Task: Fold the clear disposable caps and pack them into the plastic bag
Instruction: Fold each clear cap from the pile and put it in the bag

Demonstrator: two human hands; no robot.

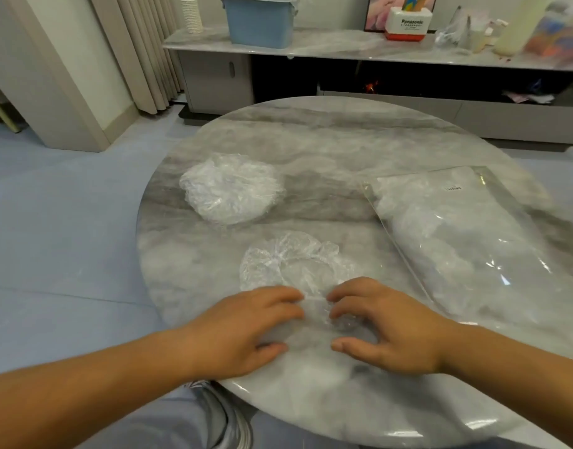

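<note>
A clear crinkled cap lies spread flat on the round marble table, just beyond my hands. My left hand and my right hand rest side by side on its near edge, fingers bent, fingertips pressing the thin film against the table. Whether the fingers pinch the film I cannot tell. A stack of clear caps sits at the table's far left. The clear plastic bag lies flat on the right with white crumpled caps inside.
Behind the table stands a low grey cabinet with a blue bin, a Panasonic box and other clutter. Curtains hang at the far left. The blue floor surrounds the table.
</note>
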